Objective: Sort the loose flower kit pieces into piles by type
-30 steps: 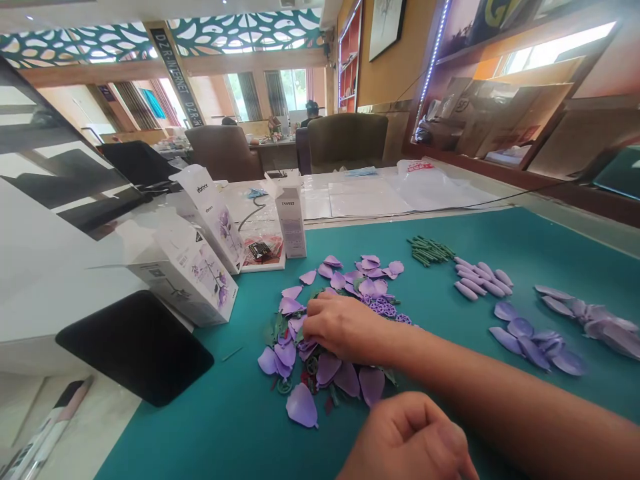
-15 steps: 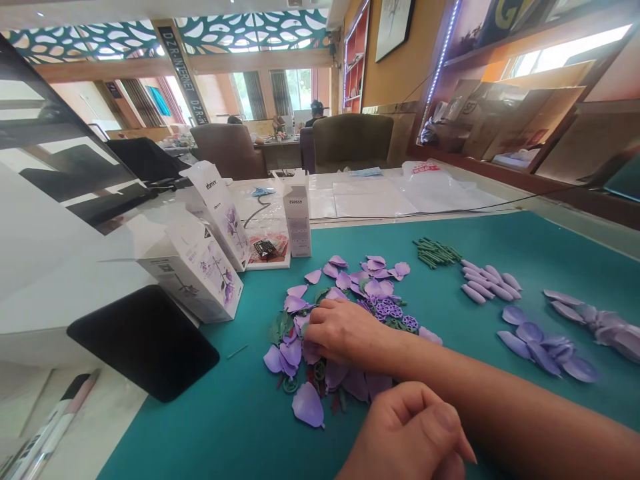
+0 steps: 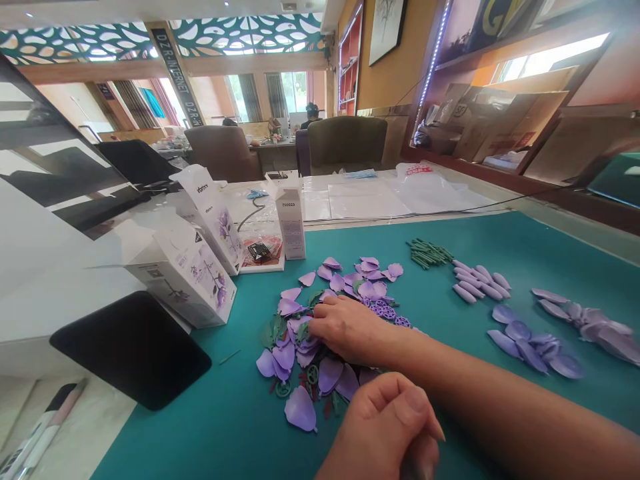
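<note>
Purple petals [image 3: 330,375] lie in a loose, mixed heap around the middle of the green mat [image 3: 240,427], somewhat closer to its left edge than to its right. Dark green leaves [image 3: 303,333], green rings [image 3: 283,389] and dark red bits [image 3: 327,408] show among them, with purple openwork rings [image 3: 384,309] on the heap's right side. The right hand [image 3: 347,328] reaches in from the right, its forearm slanting across the mat, palm down over the heap. Its fingers are bent down into the petals and the tips are hidden, so I cannot tell whether they pinch anything. The left hand [image 3: 387,427] is above the mat's near edge, just beside the heap, fingers curled in and thumb pressed against the forefinger; I cannot tell whether something small is tucked inside.

Toward the mat's far right corner sits a bundle of green stems [image 3: 429,253], with plump lilac buds [image 3: 483,283] just beside it. Nearer the right edge are a group of cupped petals [image 3: 533,353] and a bunch of paler petals [image 3: 600,327]. A black panel [image 3: 135,353] lies flat across the left edge, and a thin green sliver [image 3: 229,357] rests between it and the heap. A white carton [image 3: 213,283] printed with a purple flower stands by the mat's far left corner.
</note>
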`<control>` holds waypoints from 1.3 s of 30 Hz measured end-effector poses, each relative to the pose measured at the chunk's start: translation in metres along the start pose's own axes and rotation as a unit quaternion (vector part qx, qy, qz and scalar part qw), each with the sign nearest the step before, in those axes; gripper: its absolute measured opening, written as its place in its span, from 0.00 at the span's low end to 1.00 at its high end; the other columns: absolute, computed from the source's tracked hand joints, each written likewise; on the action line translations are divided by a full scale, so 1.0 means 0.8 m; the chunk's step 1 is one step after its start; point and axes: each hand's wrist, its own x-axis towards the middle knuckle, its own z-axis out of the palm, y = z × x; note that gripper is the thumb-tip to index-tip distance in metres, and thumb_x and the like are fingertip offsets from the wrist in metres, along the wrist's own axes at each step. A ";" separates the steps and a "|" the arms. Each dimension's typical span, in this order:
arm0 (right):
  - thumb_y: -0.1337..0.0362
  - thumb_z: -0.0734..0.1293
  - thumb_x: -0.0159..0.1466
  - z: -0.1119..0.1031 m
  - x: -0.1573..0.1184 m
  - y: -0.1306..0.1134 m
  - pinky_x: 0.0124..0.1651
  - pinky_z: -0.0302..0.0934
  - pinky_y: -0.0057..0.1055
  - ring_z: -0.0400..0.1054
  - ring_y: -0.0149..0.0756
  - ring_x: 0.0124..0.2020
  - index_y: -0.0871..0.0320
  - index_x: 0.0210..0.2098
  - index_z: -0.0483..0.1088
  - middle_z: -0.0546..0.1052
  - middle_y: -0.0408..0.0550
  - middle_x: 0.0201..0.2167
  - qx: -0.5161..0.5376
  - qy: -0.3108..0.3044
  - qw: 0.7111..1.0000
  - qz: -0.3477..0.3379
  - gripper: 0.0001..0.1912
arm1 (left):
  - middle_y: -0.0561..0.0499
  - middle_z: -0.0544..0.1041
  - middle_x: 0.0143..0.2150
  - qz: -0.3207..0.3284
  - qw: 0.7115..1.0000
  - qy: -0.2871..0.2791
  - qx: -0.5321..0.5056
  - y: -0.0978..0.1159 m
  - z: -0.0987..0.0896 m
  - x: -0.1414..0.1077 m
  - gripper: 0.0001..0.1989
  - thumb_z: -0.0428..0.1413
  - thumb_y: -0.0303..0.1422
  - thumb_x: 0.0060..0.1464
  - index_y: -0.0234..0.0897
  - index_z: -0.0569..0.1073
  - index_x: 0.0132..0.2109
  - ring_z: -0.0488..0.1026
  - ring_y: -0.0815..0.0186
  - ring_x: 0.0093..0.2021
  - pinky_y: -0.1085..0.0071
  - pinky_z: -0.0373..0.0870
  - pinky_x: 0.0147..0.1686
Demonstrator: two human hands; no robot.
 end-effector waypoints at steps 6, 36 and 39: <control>0.72 0.64 0.61 -0.004 0.001 0.005 0.36 0.54 0.30 0.63 0.32 0.34 0.60 0.33 0.72 0.74 0.47 0.33 0.132 -0.004 0.991 0.028 0.05 | 0.61 0.59 0.11 -0.026 0.998 0.019 -0.054 0.002 -0.011 -0.002 0.22 0.60 0.52 0.38 0.38 0.64 0.23 0.52 0.76 0.13 0.73 0.47 0.17; 0.70 0.64 0.62 -0.024 -0.005 0.004 0.36 0.57 0.29 0.64 0.32 0.35 0.58 0.37 0.76 0.73 0.48 0.34 0.174 0.008 0.985 0.018 0.08 | 0.58 0.66 0.17 -0.074 0.993 0.045 -0.080 -0.001 -0.019 0.002 0.22 0.59 0.51 0.35 0.37 0.66 0.29 0.55 0.78 0.13 0.73 0.43 0.18; 0.70 0.64 0.62 -0.013 -0.004 -0.002 0.34 0.54 0.30 0.61 0.33 0.33 0.57 0.35 0.76 0.72 0.49 0.32 0.087 -0.015 0.996 -0.020 0.08 | 0.59 0.65 0.16 -0.084 0.994 0.048 -0.047 0.002 -0.016 0.000 0.23 0.57 0.52 0.35 0.38 0.65 0.29 0.55 0.77 0.14 0.72 0.43 0.19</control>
